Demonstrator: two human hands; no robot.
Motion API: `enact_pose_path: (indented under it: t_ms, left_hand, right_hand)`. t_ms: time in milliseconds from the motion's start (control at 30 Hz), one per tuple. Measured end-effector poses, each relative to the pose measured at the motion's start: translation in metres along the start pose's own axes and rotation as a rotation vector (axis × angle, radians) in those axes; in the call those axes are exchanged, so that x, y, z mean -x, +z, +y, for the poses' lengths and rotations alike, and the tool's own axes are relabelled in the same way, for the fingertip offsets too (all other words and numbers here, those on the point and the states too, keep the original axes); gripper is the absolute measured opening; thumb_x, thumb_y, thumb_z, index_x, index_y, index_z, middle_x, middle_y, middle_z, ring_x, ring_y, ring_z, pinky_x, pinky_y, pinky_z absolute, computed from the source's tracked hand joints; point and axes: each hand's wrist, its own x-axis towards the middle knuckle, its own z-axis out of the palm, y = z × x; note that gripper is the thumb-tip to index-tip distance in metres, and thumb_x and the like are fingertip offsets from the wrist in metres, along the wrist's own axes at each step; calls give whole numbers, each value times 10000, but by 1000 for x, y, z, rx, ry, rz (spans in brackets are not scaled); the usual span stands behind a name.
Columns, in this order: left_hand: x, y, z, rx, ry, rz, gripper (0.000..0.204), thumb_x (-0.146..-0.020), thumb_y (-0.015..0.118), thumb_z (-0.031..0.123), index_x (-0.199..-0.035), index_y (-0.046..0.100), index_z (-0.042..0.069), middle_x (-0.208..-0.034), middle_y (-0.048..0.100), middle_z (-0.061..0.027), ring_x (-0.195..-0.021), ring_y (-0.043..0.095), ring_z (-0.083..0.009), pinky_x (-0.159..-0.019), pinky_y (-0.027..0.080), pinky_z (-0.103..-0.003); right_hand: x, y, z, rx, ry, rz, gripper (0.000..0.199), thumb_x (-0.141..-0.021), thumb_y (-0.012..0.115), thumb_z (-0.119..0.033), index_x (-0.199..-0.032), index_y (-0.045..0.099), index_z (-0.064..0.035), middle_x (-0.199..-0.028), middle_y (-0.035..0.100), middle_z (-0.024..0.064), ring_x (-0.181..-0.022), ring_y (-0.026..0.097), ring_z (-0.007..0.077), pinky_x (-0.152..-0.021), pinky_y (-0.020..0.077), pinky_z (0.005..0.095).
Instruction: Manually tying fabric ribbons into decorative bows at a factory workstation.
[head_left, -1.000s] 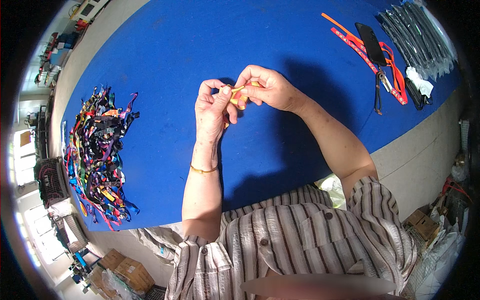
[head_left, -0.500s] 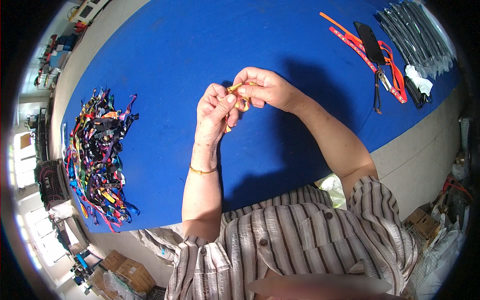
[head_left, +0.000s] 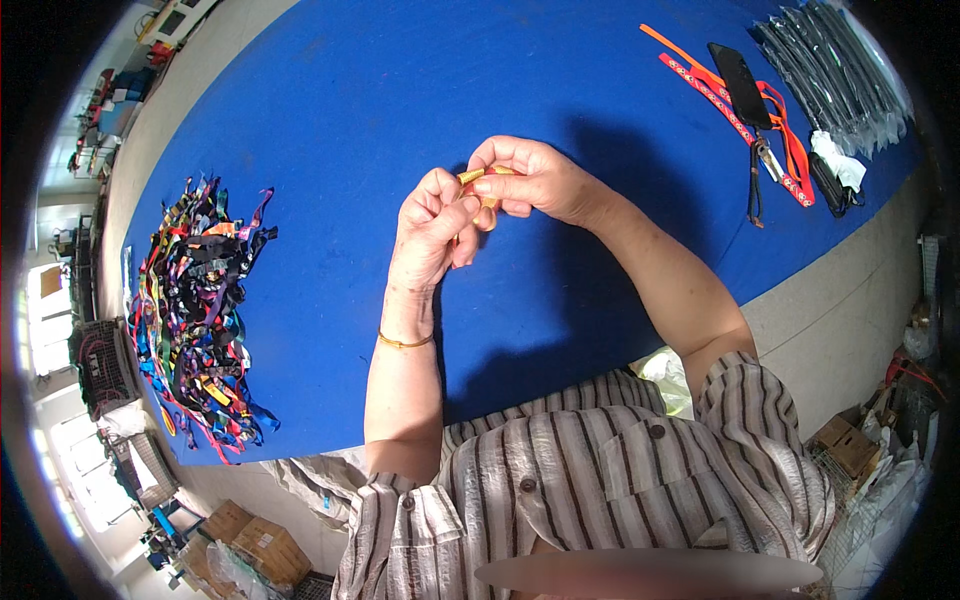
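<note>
Above the middle of the blue-covered table (head_left: 330,110), my two hands meet at a short yellow ribbon strap (head_left: 470,176). My left hand (head_left: 437,225) pinches it between thumb and fingers, with a thin gold bangle (head_left: 405,342) on the wrist. From the right, my right hand (head_left: 525,180) grips the same strap, thumb pressed against the forefinger. Most of the strap is hidden by the fingers, and its ends cannot be made out.
A heap of many-coloured ribbon straps (head_left: 205,320) lies at the table's left. To the far right are orange and red lanyards (head_left: 795,140), a black phone (head_left: 737,85), a white crumpled wrapper (head_left: 838,162) and a stack of dark plastic-wrapped packs (head_left: 835,75).
My left hand has shifted slightly up and right, its thumb closer to the right fingers. The yellow end that hung below the left hand is now out of sight.
</note>
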Motion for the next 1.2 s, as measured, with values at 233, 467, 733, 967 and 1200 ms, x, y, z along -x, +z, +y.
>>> enact_pose_path:
  t_ms: [233, 467, 733, 967, 1200]
  left_hand:
    - [-1, -2, -3, -69, 50, 125, 179, -937, 569, 27, -827, 441, 88, -734, 602, -110, -371, 438, -86, -323, 376, -216]
    - [-2, -3, -3, 47, 31, 50, 171, -933, 600, 67, -838, 458, 77, -727, 591, -97, -379, 430, -84, -327, 376, -221]
    - [0, 0, -3, 12, 43, 62, 206, -931, 591, 13, -819, 443, 103, -604, 513, -14, -374, 416, -59, -340, 338, -206]
    - [1, 3, -2, -55, -19, 74, 204, -923, 586, 13, -820, 442, 114, -601, 498, -1, -376, 408, -57, -339, 309, -204]
    - [0, 0, -1, 37, -44, 42, 169, -920, 563, 13, -829, 465, 116, -598, 501, 2, -369, 407, -67, -342, 320, -212]
  right_hand:
    - [3, 5, -13, 232, -4, 53, 251, -930, 671, -172, -1114, 556, -46, -792, 579, 2, -601, 449, 48, -527, 366, 200]
    - [5, -1, -12, 77, 47, 5, 279, -913, 663, -115, -1141, 522, -37, -780, 532, 1, -582, 412, 48, -508, 335, 209]
    - [2, 0, -9, -129, 151, -30, 248, -937, 652, -193, -1070, 531, -22, -701, 518, -6, -532, 391, 43, -469, 314, 209]
    - [1, 4, -2, 23, 60, 35, 208, -977, 617, -225, -1053, 558, -40, -732, 582, 16, -535, 432, 37, -452, 328, 201]
    - [-1, 5, 5, 28, -53, 55, 141, -978, 604, -178, -1048, 571, -61, -736, 569, -6, -550, 449, 36, -469, 358, 197]
